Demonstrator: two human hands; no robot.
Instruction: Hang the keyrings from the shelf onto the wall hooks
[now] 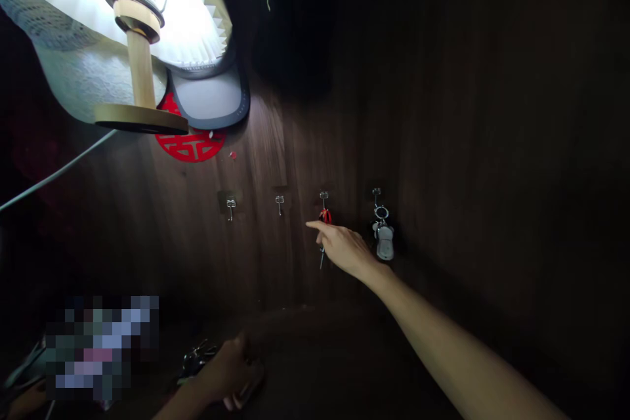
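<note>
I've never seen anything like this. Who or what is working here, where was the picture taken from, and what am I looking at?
There's no machine: these are a person's bare hands, seen by a camera worn on the head, looking forward and down.

The right hand, index finger extended, is at a red item hanging on one of four small hooks on a dark panel. Whether it grips anything isn't clear. Beside it hangs a grey car-shaped fob.

The left hand is lower, beside a dark, shiny bunch; the gloom hides its grip.

At upper left are a lit lamp, a cap and a red decoration. The lower-left patch is pixelated.
</note>
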